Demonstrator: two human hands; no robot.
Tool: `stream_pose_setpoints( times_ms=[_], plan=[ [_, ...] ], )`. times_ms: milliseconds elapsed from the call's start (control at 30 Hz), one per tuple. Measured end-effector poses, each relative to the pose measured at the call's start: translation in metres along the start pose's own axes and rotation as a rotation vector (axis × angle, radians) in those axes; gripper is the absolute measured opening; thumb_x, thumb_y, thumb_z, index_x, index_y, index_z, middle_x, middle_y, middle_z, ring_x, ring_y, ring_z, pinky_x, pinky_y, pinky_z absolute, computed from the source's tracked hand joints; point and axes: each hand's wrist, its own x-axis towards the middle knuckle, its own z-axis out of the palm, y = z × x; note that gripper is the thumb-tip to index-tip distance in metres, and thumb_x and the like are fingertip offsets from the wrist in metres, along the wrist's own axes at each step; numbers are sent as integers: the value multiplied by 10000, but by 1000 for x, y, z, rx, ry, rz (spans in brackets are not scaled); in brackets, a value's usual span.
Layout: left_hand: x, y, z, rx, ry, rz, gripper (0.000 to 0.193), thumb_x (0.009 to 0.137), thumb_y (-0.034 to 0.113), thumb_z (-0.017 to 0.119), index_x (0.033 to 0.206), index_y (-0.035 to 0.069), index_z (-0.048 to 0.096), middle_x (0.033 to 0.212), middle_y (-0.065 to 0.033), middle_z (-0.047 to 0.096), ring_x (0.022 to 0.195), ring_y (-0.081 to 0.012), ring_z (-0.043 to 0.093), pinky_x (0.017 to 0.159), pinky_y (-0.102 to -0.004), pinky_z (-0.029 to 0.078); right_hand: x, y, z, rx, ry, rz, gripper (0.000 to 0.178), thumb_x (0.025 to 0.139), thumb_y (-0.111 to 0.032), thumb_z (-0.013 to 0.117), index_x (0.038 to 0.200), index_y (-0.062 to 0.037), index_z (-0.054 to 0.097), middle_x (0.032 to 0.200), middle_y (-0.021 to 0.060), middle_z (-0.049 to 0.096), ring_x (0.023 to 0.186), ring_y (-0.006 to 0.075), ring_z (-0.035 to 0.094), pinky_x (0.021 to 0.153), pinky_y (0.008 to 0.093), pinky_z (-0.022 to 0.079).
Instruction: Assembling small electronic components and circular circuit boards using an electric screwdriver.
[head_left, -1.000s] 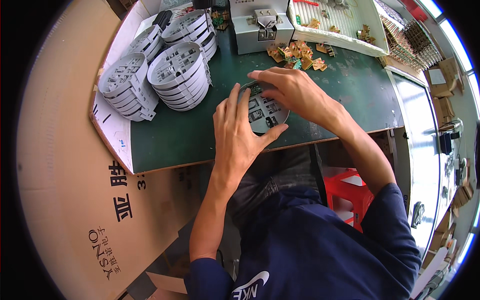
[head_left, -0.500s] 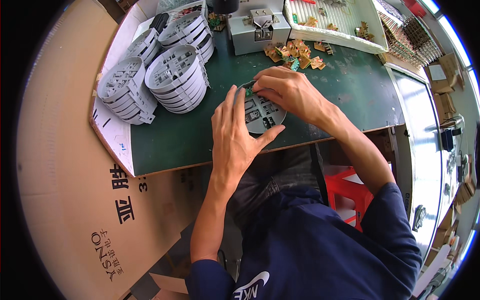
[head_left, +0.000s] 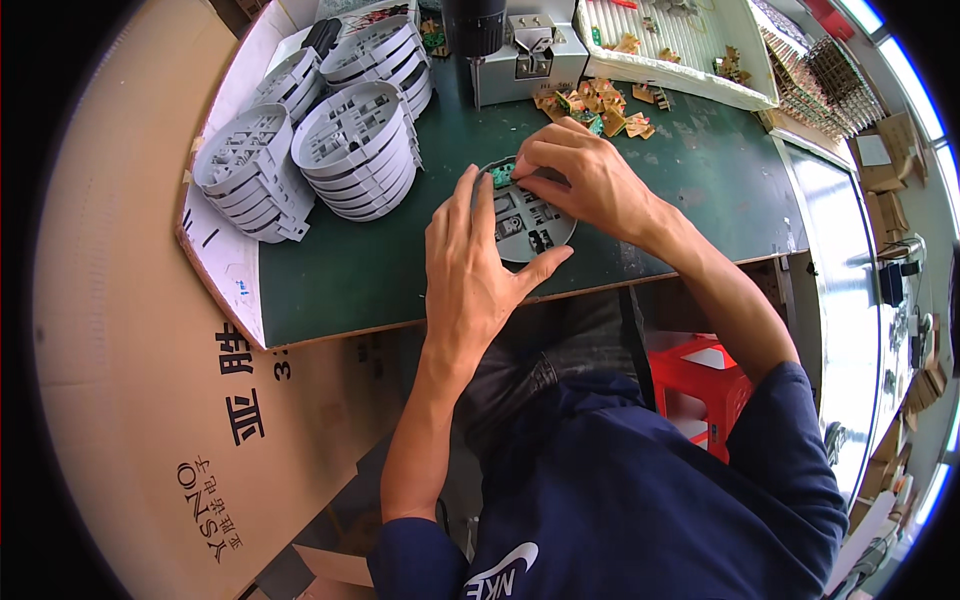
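Note:
A round grey plastic housing (head_left: 520, 246) with moulded ribs, slots and small dark parts inside lies on the green tabletop in front of me. My left hand (head_left: 470, 265) spans it, with fingers along its left rim and the thumb at its near right rim. A small green circuit board (head_left: 502, 174) sits inside the housing near its far edge. The bent fingers of my right hand (head_left: 585, 175) pinch at the board's right edge; their tips are partly hidden. Loose tan circuit boards (head_left: 600, 98) are piled just beyond this hand.
Stacks of grey housings (head_left: 355, 150) stand at the left. A black cylindrical tool (head_left: 474, 28) with a thin shaft hangs before a grey metal box (head_left: 540, 75). A white foam tray (head_left: 690, 80) holds more boards at the back right. A red stool (head_left: 700, 375) is under the table.
The fingers of my right hand have drawn slightly right, so more of the green board shows. The black tool hangs lower in view, its shaft now visible. My left hand keeps its hold.

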Motion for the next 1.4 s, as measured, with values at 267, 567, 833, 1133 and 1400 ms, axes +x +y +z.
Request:
stream_pose_setpoints(
  times_ms=[267, 567, 833, 1133, 1400],
  plan=[
    [-1, -8, -7, -344, 57, -117, 820, 808, 472, 855, 1367, -54, 568, 1467, -257, 521, 1323, -392, 510, 1098, -482, 425, -6, -25, -10, 274, -15, 299, 122, 920, -37, 709, 1012, 7, 641, 1092, 128, 747, 1016, 271, 729, 923, 384, 564],
    [10, 3, -10, -65, 385, 41, 339, 778, 152, 892, 1070, 112, 725, 1318, -102, 646, 1201, -306, 588, 999, -437, 481, -13, -53, -13, 691, 109, 583, 126, 988, -73, 684, 1029, -13, 581, 1106, 88, 722, 1057, 165, 691, 919, 305, 537],
    [10, -4, -9, 12, 473, 123, 244, 754, 139, 895, 958, 149, 762, 1177, 1, 712, 1121, -287, 636, 953, -421, 509, -16, -62, -18, 1139, 4, 643, 525, 1023, -203, 676, 1465, 32, 517, 1268, 120, 680, 1164, 183, 665, 1033, 316, 520],
    [7, -3, -11, 23, 512, 189, 244, 744, 98, 873, 946, 183, 766, 1096, 52, 737, 1048, -259, 679, 906, -393, 520, -20, -62, -14, 1271, -34, 660, 507, 1019, -209, 675, 1441, 37, 541, 1318, 127, 659, 1207, 205, 650, 1111, 374, 492],
    [7, -3, -10, -71, 457, 237, 262, 754, 30, 842, 948, 147, 710, 1094, 18, 777, 1068, -276, 718, 900, -374, 526, -24, -62, -17, 1231, -74, 688, 497, 1011, -202, 686, 1437, 19, 555, 1312, 112, 665, 1180, 183, 660, 1089, 361, 504]
  ],
)
